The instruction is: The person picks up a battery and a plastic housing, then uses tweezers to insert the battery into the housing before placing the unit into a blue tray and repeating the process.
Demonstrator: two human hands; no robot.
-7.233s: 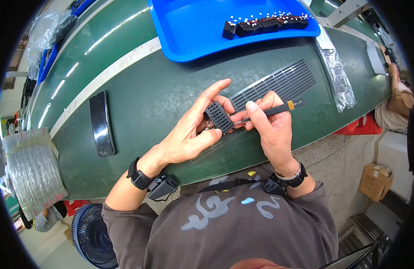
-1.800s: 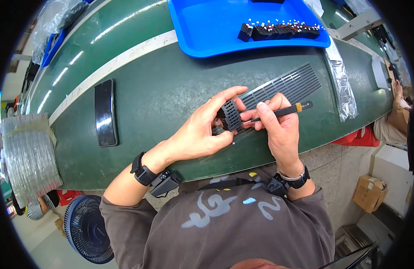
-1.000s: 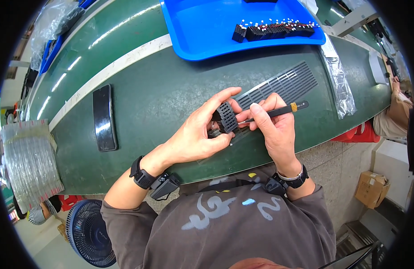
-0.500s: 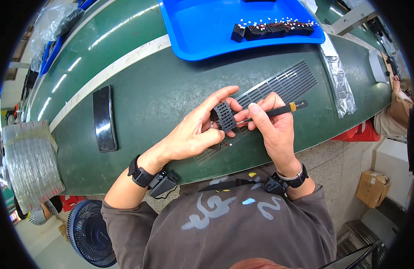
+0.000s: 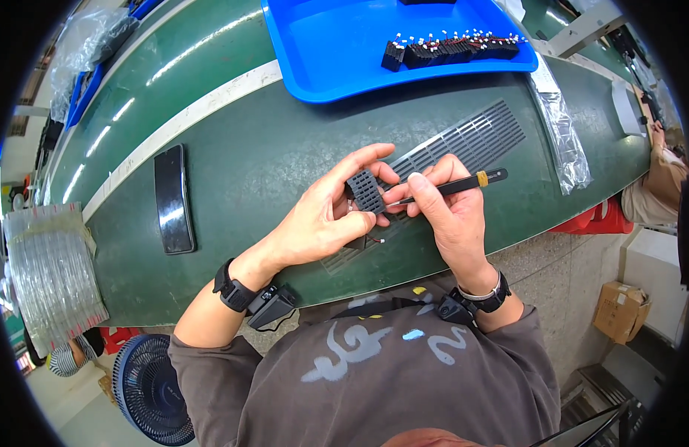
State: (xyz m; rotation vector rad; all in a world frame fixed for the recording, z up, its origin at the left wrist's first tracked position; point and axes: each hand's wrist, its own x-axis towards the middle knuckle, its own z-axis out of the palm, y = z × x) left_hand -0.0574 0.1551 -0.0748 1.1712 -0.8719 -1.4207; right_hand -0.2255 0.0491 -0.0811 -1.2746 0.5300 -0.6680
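Black slotted block (image 5: 366,191) sits above the green table (image 5: 247,149), gripped by the left hand (image 5: 314,223) between thumb and fingers; its underside and the left fingertips behind it are hidden. A small white connector (image 5: 381,241) on a thin lead pokes out below the left thumb, but where the lead joins is covered. The right hand (image 5: 457,216) clasps black tweezers (image 5: 463,183), their slim tip pointing at the block's lower right edge; whether the tip touches it is too small to tell.

A grey striped sheet (image 5: 478,138) lies beyond, its near part blocked by both hands. Farther off, a blue tray (image 5: 322,52) runs past the upper edge, holding packed black pieces (image 5: 456,52) with white plugs, too crowded to count. The dark fan (image 5: 152,387) is partly covered by the person's sleeve (image 5: 206,380).
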